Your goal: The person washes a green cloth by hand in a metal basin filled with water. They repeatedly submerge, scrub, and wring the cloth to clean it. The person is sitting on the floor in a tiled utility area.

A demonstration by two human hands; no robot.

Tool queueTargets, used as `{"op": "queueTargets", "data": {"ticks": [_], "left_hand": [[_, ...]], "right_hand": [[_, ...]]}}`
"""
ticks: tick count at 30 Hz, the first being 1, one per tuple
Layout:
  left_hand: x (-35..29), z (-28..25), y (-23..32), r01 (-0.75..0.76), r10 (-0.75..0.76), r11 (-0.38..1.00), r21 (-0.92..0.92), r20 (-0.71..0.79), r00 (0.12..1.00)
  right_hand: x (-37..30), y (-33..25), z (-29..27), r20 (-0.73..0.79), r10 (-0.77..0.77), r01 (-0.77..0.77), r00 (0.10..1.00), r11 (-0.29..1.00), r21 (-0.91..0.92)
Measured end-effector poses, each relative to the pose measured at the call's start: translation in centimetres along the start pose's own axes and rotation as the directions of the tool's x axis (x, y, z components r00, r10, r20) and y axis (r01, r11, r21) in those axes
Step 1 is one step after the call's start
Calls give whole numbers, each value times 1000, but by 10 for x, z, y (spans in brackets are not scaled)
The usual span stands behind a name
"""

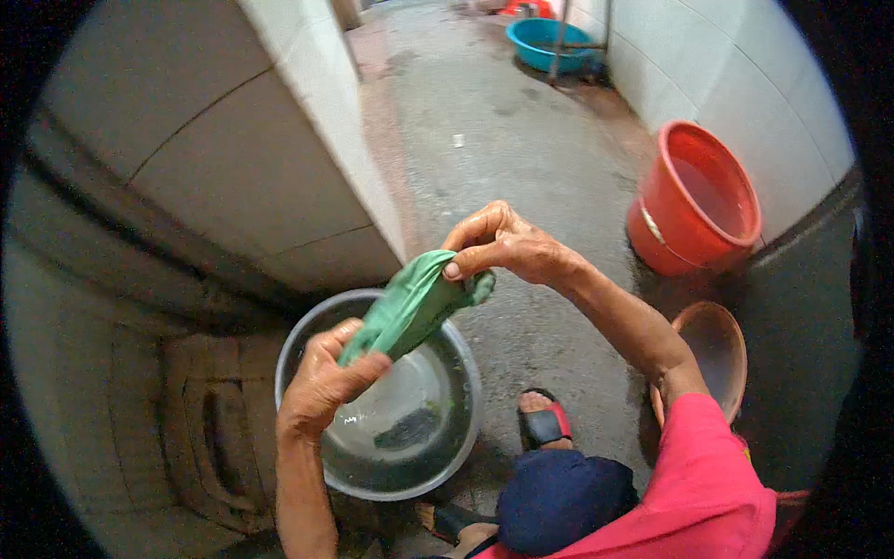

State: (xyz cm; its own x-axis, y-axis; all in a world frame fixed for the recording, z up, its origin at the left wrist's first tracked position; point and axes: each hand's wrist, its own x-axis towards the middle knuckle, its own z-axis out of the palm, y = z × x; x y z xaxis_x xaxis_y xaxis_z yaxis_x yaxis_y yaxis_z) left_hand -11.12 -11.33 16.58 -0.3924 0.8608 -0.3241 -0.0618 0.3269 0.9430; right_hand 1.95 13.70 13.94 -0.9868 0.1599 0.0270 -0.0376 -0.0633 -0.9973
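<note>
A bunched green cloth point(410, 306) is stretched at a slant between my two hands, above a round grey basin point(472, 391). My left hand point(328, 374) grips its lower left end, fingers closed and slightly blurred. My right hand point(498, 244) pinches the upper right end between thumb and fingers, and a loose crumpled bit hangs beside the thumb. The basin stands on the floor below, with shallow liquid and small green bits in it. Part of its far rim is hidden by the cloth and my left hand.
To the right, a red bucket point(652, 219) stands by the tiled wall, with an orange-brown basin point(736, 349) nearer me. A teal basin point(531, 58) sits far off beside a metal pole point(560, 47). A tiled wall corner point(345, 186) rises on the left. My sandalled foot point(543, 424) rests on the wet-looking floor.
</note>
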Motion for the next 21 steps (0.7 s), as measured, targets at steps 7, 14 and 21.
{"op": "queueTargets", "data": {"ticks": [7,14,21], "left_hand": [[59,59,14,-142,153,929,-341,5,988],[89,82,-22,-71,-4,792,-607,-121,993],[109,70,-61,-1,-150,671,-742,-137,979]], "right_hand": [[-42,34,-70,-241,36,2,970,987,158],[-37,64,-85,-379,51,-7,924,993,117],[-32,102,-95,-259,225,-145,939,945,295]]}}
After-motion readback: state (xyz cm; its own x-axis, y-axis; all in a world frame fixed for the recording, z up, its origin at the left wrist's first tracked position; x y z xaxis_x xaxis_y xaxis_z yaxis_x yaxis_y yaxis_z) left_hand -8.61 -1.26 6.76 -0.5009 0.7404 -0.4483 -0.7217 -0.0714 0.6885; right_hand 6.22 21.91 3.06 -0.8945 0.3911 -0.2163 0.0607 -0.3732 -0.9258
